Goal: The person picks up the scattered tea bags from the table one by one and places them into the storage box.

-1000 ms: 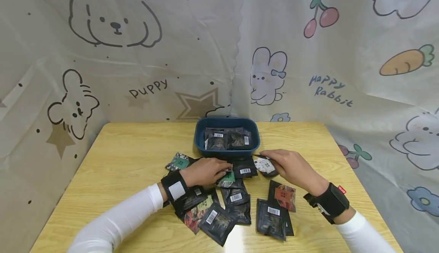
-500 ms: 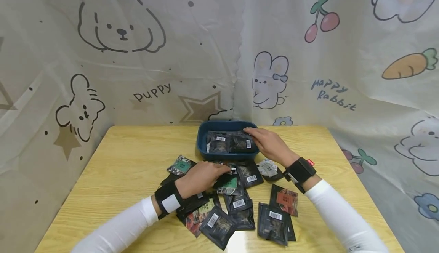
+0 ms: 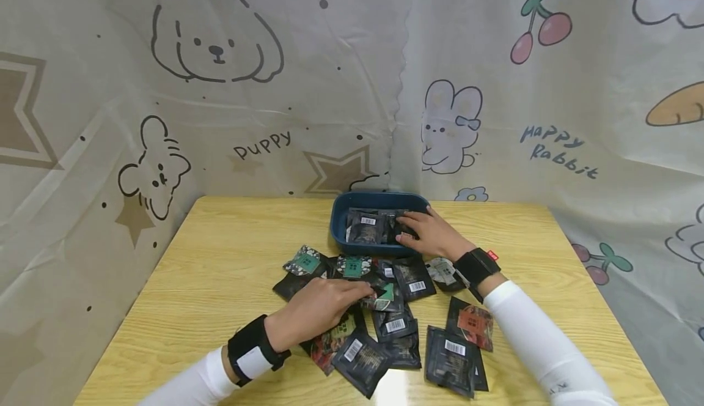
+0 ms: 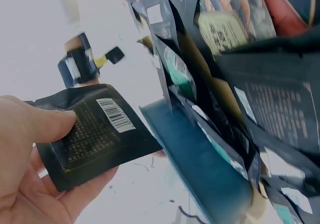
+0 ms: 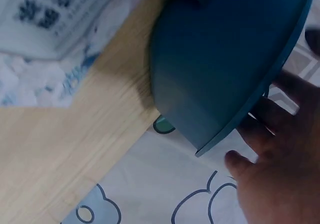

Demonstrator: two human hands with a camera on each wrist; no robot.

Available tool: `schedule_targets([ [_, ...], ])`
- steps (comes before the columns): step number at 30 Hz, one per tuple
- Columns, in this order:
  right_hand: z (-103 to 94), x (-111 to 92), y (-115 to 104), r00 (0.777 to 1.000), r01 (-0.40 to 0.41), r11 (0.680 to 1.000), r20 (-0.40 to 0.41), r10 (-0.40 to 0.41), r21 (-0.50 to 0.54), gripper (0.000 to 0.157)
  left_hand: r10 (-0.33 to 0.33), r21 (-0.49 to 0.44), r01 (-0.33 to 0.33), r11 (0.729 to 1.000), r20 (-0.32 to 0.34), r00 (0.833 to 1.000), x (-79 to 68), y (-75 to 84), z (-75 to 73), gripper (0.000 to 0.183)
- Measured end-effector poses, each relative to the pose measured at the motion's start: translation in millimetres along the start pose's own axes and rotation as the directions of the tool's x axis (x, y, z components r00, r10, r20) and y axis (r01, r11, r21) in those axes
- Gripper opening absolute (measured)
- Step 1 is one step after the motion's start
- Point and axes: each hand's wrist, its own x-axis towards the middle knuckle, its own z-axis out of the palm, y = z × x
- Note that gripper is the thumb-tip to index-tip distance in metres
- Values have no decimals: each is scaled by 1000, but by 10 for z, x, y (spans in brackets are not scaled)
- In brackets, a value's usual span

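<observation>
My left hand [image 3: 316, 311] is over the pile of sachets in front of the basket. In the left wrist view its thumb and fingers pinch a flat black sachet [image 4: 95, 134] with a white barcode label. My right hand [image 3: 434, 232] reaches over the right side of the dark blue basket [image 3: 379, 250], fingers spread over the black sachets [image 3: 365, 228] lying inside. In the right wrist view those fingers [image 5: 260, 134] pass beyond the basket rim, which hides their tips; I see nothing held there.
Several black sachets, some with green, yellow or red labels, overlap on the wooden table [image 3: 231, 259]. A red-labelled sachet [image 3: 475, 326] and a barcoded one [image 3: 451, 363] lie at front right. A white-patterned sachet [image 3: 442, 271] sits near the right wrist. A printed curtain hangs behind.
My right hand has moved from beside the white-patterned sachet up into the basket's right side. My left hand has drawn back slightly toward me, uncovering a green-labelled sachet. The head view has shifted left.
</observation>
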Motion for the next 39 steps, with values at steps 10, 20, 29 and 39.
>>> schedule_targets([
  [10, -75, -769, -263, 992, 69, 998, -104, -70, -15, 55, 30, 18, -28, 999, -122, 992, 244, -159, -165, 61],
  [20, 86, -1648, -694, 983, 184, 982, -3, -184, 42, 64, -80, 51, 94, 994, -227, 971, 652, -755, -3, 42],
  [29, 187, -2034, -895, 980, 136, 984, 130, -151, 118, 65, -220, 109, 238, 965, -156, 963, 1000, -1149, 281, 44],
  [39, 262, -2130, -934, 985, 22, 987, 168, -49, 159, 53, -344, 59, 342, 938, 35, 938, 1112, -1283, 541, 46],
])
